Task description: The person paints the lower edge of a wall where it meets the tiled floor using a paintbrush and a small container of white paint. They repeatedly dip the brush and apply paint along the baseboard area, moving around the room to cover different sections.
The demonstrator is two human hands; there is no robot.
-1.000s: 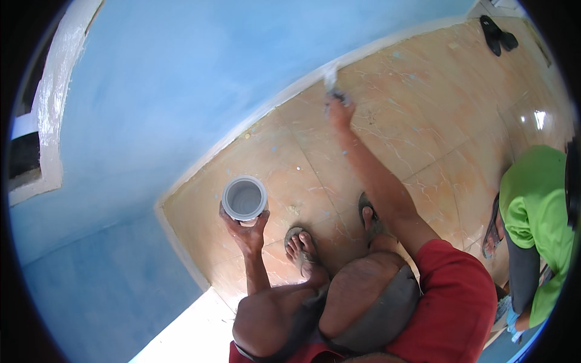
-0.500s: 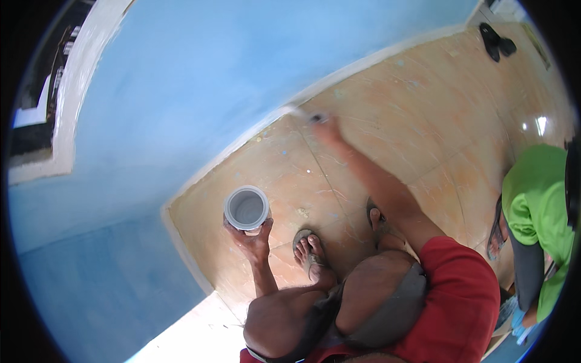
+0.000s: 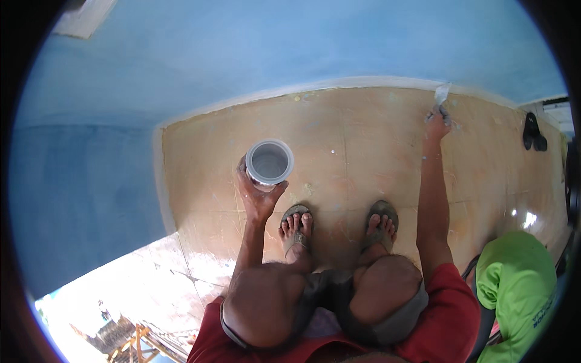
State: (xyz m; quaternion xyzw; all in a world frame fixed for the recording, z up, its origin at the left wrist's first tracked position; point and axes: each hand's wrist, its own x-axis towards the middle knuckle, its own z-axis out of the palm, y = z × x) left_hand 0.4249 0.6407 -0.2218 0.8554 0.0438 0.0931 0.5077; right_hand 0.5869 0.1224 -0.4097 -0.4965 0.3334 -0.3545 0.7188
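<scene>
My left hand [image 3: 257, 192] is wrapped around the side of a round, open-topped paint pot [image 3: 270, 161], pale grey inside with a light rim. It is held above the floor in front of my left foot. Far off to the right, my stretched-out right hand [image 3: 437, 120] is closed around a paintbrush [image 3: 442, 92]. Its pale, flat tip meets the white strip [image 3: 357, 81] along the foot of the blue wall [image 3: 302, 42]. Whitish grey smears mark the fingers of this hand. The brush's handle is mostly hidden in my grip.
Tan floor tiles [image 3: 387, 163] with small paint specks lie below. My sandalled feet stand between my hands. Black slippers [image 3: 534, 133] lie at the far right. A person in a green shirt [image 3: 514, 284] is close on my right. Bright light comes through an opening at lower left.
The view has swung to the right. My right hand with the paintbrush has moved right along the white strip. The paint pot stays in my left hand.
</scene>
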